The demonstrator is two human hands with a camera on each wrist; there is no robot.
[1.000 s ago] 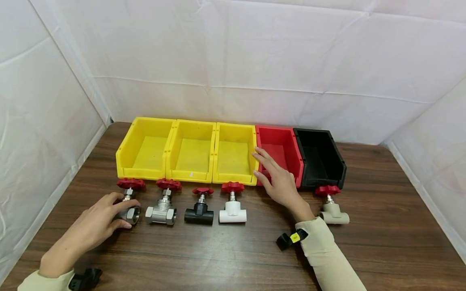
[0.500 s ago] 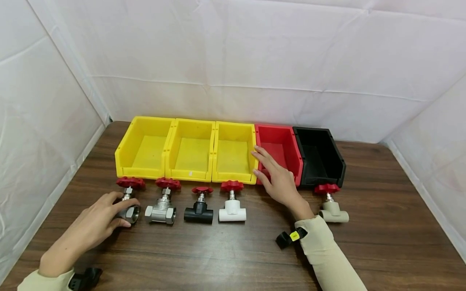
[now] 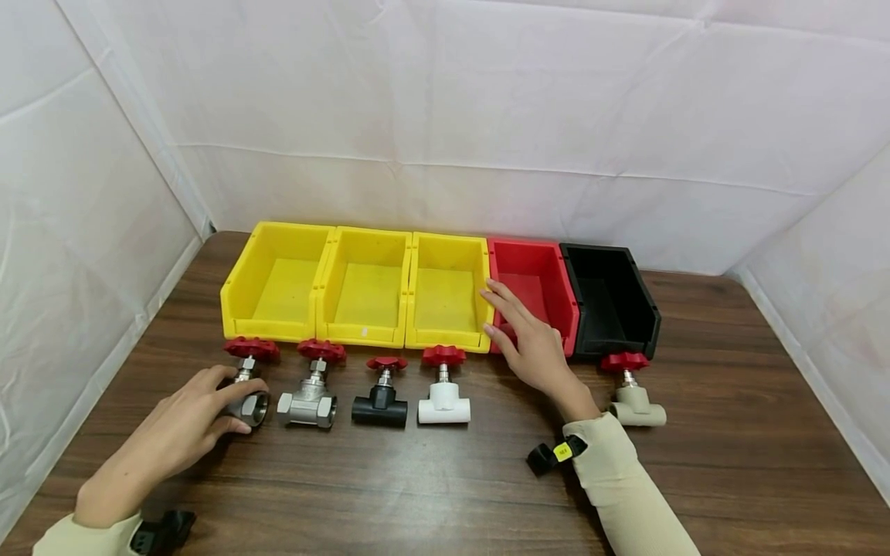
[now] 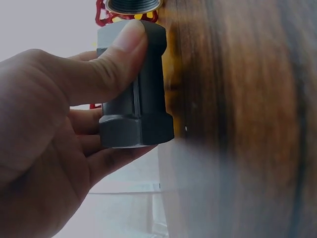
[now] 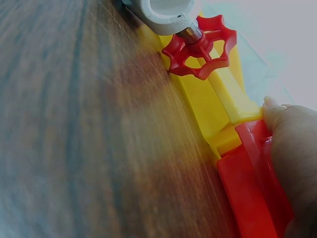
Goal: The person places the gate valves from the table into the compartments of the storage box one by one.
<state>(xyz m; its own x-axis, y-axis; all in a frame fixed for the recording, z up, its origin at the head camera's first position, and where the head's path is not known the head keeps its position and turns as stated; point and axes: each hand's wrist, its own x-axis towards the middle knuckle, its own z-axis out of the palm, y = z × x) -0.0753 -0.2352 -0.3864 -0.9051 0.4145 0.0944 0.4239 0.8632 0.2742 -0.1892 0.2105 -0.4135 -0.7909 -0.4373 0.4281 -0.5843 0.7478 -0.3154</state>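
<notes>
My left hand (image 3: 186, 417) grips the silver metal valve (image 3: 254, 409) at the left end of a row, thumb over its hexagonal-ended body (image 4: 133, 94) in the left wrist view. The valve's red handwheel (image 3: 252, 348) points toward the bins. Beside it stands a second silver valve (image 3: 307, 405). My right hand (image 3: 535, 347) rests at the wall between a yellow bin (image 3: 450, 340) and the red bin (image 3: 568, 309), fingers extended. Nearest to this hand is a white valve (image 3: 443, 405), whose red handwheel (image 5: 200, 47) shows in the right wrist view.
A black valve (image 3: 379, 409) stands mid-row and a beige valve (image 3: 636, 409) at the right. Behind the row, two more yellow bins (image 3: 271, 330) (image 3: 361, 336) adjoin the others, with a black bin (image 3: 615, 347) at the right end. White sheeting (image 3: 445, 116) encloses the brown table (image 3: 445, 494).
The silver valve in my left hand has shifted very slightly to the right at its handwheel. Both hands otherwise keep their places.
</notes>
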